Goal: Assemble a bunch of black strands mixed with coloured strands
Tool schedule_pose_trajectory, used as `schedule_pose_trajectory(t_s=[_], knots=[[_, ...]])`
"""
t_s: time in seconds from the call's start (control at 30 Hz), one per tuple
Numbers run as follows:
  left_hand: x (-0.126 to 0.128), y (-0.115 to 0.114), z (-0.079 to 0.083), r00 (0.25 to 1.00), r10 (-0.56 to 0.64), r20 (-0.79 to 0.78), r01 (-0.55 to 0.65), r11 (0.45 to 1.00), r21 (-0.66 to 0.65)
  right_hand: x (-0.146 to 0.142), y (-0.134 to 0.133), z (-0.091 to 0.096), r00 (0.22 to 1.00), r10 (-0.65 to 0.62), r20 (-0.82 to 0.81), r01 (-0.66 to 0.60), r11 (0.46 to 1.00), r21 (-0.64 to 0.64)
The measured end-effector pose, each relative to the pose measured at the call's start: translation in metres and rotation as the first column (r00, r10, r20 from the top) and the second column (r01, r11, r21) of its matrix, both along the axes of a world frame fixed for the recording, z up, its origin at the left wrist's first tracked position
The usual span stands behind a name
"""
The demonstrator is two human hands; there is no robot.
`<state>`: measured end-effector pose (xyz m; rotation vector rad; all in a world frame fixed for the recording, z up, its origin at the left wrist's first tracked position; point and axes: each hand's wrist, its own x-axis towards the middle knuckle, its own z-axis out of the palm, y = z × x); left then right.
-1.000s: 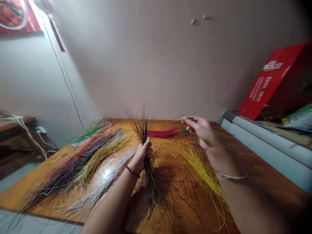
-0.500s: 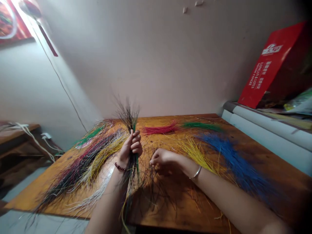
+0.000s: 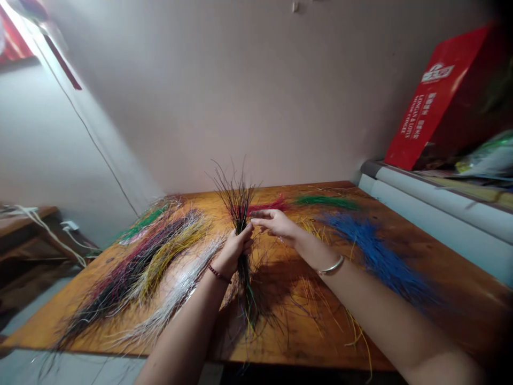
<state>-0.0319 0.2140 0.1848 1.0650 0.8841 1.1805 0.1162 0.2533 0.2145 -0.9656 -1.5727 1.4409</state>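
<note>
My left hand (image 3: 237, 247) is closed around an upright bundle of thin dark wires (image 3: 239, 216). Their loose ends fan out above the fist, and the lower part hangs below it with a few green and yellow strands mixed in. My right hand (image 3: 274, 223) is beside the bundle, just above the left thumb. Its thumb and forefinger come close together in a pinch; whatever is between the tips is too small to make out. Loose dark strands (image 3: 276, 315) and some orange ones (image 3: 315, 299) lie on the wooden table (image 3: 192, 342) underneath.
To the left lie silver (image 3: 176, 291), yellow (image 3: 170, 256), dark and red (image 3: 124, 267) wire bundles. Red (image 3: 272, 204) and green (image 3: 326, 201) ones lie at the back, blue (image 3: 372, 251) at right. A red box (image 3: 436, 101) stands on the ledge beyond the table's right edge.
My left hand has moved right with the dark bundle. The right hand has risen from the loose dark strands near the table to the bundle's upper part. The view has shifted slightly.
</note>
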Motion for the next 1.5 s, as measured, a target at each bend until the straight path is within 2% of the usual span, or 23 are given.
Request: schedule_pose_trajectory(t_s=[0.1, 0.27, 0.37, 0.57, 0.77, 0.9, 1.2, 1.5], knots=[[0.001, 0.001, -0.002, 0.999, 0.046, -0.011, -0.045, 0.998, 0.037, -0.003, -0.002, 0.001, 0.997, -0.071, 0.002, 0.071, 0.997, 0.042], [0.0, 0.005, -0.005, 0.994, 0.103, -0.042, -0.101, 0.993, 0.053, -0.004, -0.001, 0.005, 0.996, -0.088, -0.014, 0.089, 0.995, 0.054], [0.0, 0.005, -0.006, 0.991, 0.11, -0.07, -0.106, 0.993, 0.048, -0.004, 0.0, 0.004, 0.996, -0.087, -0.023, 0.088, 0.994, 0.057], [0.001, 0.003, -0.006, 0.992, 0.111, -0.055, -0.109, 0.993, 0.04, -0.008, 0.002, -0.003, 0.974, -0.18, -0.138, 0.185, 0.983, 0.023], [0.003, 0.003, -0.007, 0.993, 0.104, -0.057, -0.101, 0.994, 0.046, -0.009, 0.005, -0.007, 0.973, -0.152, -0.176, 0.163, 0.985, 0.05], [0.004, 0.004, -0.008, 0.995, 0.092, -0.042, -0.089, 0.994, 0.066, -0.008, 0.003, -0.006, 0.979, -0.142, -0.149, 0.14, 0.99, -0.028], [0.005, 0.003, -0.007, 0.997, 0.067, -0.032, -0.065, 0.997, 0.044, -0.011, 0.002, -0.009, 0.949, -0.164, -0.271, 0.104, 0.97, -0.221], [0.006, 0.0, -0.005, 0.991, 0.055, -0.119, -0.049, 0.997, 0.051, -0.013, 0.0, -0.011, 0.939, -0.182, -0.29, 0.12, 0.969, -0.217]])
